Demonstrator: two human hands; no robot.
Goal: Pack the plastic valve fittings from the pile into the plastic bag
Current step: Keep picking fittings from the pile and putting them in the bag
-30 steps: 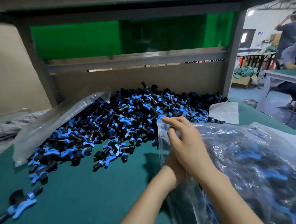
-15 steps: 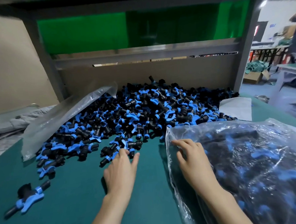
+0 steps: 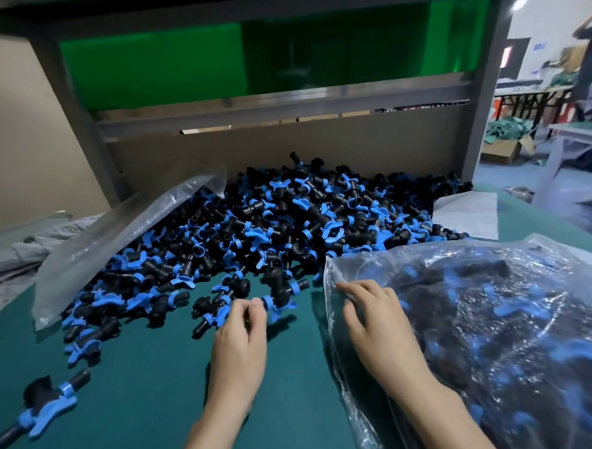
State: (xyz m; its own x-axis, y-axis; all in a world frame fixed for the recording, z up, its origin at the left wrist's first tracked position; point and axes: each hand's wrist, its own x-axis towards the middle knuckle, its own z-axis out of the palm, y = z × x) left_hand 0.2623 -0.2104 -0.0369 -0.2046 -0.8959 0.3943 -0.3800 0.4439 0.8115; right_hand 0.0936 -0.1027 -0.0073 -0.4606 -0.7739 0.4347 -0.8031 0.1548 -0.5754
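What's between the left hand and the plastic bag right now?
Only bare green mat lies between the left hand and the plastic bag, as the head view shows. The nearest valve fitting sits beyond that hand's fingers, outside the gap.

No text, label, brand or number readable anywhere. Far at the right, on the white wall (image 3: 547,12), only a small blue sign (image 3: 539,45), too blurred and too small to make out any letters.

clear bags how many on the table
2: a full bag at right, with the right hand resting on it; an empty bag lying over the pile's left edge. More could lie hidden beneath.
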